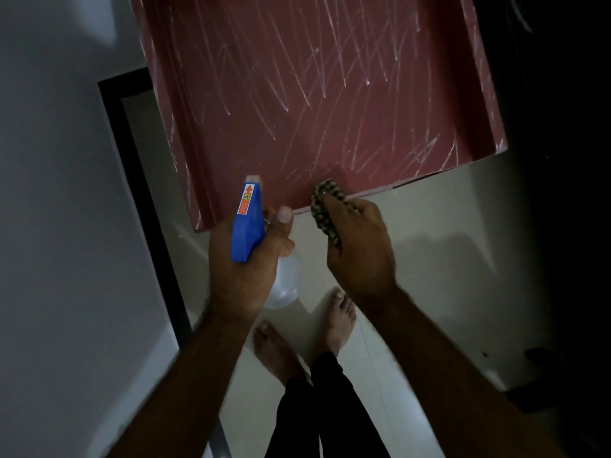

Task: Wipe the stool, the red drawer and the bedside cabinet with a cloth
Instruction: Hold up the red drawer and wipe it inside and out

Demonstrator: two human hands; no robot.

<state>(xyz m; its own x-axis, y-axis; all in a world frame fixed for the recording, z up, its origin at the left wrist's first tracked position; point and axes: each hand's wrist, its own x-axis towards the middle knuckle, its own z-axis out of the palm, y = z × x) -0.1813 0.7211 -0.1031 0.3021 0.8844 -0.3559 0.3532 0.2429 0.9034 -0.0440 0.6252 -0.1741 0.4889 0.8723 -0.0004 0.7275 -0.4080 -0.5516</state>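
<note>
Both grips are occupied. Your left grip is wrapped round the blue-headed spray bottle, with the nozzle aimed into the red drawer. Your right grip is bunched round the patterned cloth, which sits at the drawer's near rim. The drawer hangs out over the tiled floor, and its base is crossed with pale streaks.

I see two risks. If you spray too much, liquid may run over the low near rim onto the tiles beside your bare feet and leave them slippery. If you lean hard on that overhanging front edge while wiping, the drawer could tip or shift. The stool is not in view.
</note>
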